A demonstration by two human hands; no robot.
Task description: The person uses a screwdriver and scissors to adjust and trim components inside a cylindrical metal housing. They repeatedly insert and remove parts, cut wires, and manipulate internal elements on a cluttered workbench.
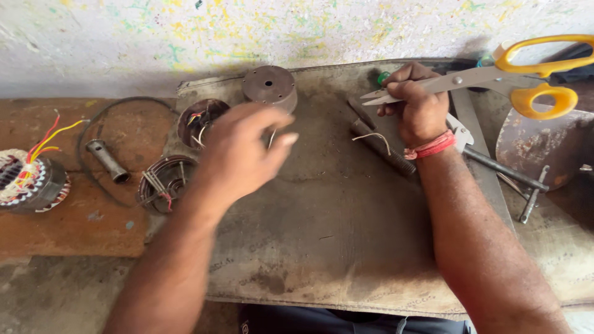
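At the mat's far right, the right hand [421, 111] grips scissors [495, 77] and a screwdriver [383, 78], blades pointing left; the open, blurred left hand [244, 151] hovers near the motor covers [201, 120].

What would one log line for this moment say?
left hand: open, blurred, above mat | right hand: holds scissors by the blades

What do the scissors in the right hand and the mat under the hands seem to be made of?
The scissors, held by the right hand, look like bare grey metal blades with glossy yellow handles, probably plastic. The mat looks like thick, worn fabric or rubberised canvas: dull brown, stained, with a stitched edge. The round cap behind the blurred left hand seems dull, rusty metal.
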